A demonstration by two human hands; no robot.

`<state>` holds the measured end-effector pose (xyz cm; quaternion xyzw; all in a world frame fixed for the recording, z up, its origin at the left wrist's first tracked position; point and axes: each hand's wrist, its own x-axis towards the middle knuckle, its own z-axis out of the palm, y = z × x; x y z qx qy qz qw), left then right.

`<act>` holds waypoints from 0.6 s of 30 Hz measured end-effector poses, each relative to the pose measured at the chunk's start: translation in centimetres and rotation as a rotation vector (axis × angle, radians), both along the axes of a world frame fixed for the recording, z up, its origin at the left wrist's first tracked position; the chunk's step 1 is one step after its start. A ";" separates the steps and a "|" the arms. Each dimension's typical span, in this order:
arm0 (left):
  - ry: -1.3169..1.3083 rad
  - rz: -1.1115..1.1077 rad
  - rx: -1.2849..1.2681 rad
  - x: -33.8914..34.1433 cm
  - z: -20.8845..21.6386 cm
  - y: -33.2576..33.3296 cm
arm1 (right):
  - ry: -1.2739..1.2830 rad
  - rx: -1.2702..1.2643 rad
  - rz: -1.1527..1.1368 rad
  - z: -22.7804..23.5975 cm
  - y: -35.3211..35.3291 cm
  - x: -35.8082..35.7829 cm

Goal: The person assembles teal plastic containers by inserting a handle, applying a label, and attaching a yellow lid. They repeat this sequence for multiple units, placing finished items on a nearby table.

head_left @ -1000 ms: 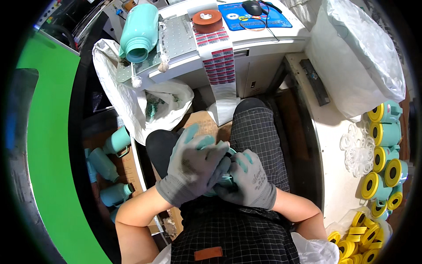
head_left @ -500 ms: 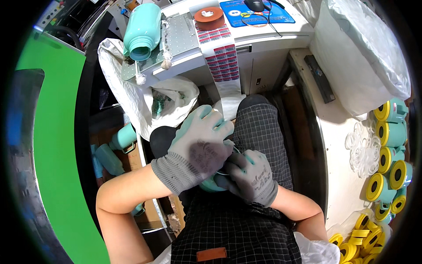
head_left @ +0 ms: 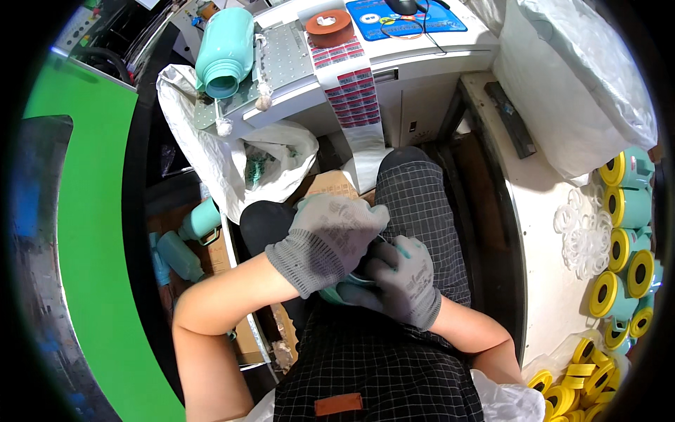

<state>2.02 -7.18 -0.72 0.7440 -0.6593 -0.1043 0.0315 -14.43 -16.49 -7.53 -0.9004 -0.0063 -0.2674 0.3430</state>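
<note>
A teal bottle rests in my lap, mostly covered by my two gloved hands. My left hand, in a grey-white glove, is closed over its far left side, fingers curled under and hidden. On the right, my right hand is closed round the bottle, its fingertips bent in at the opening. A thin white ring shows in part along the bottle's rim between the hands. What my left fingers pinch, if anything, is out of sight.
At right, a board holds loose white rings, teal bottles with yellow lids, loose yellow lids and a white sack. Ahead, a desk carries another teal bottle and orange tape. More bottles lie at lower left.
My left hand has turned over and lowered, its raised fingers now curled in toward the bottle. My right hand has stayed nearly in place. The view has shifted slightly.
</note>
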 end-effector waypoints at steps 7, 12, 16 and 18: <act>0.429 0.280 -0.498 -4.0 -9.8 5.9 | 0.001 0.345 -0.346 -3.8 -3.5 -11.5; 0.606 0.125 -0.448 -5.4 -9.3 4.6 | 0.583 1.408 -0.378 -1.6 -3.4 -14.9; 0.685 0.269 -0.684 3.7 -10.1 -0.3 | 0.172 1.546 -0.425 -4.4 -4.9 -15.8; 0.932 0.752 -0.646 8.3 -10.9 -4.2 | -0.067 1.479 -0.450 -3.8 -5.5 -15.0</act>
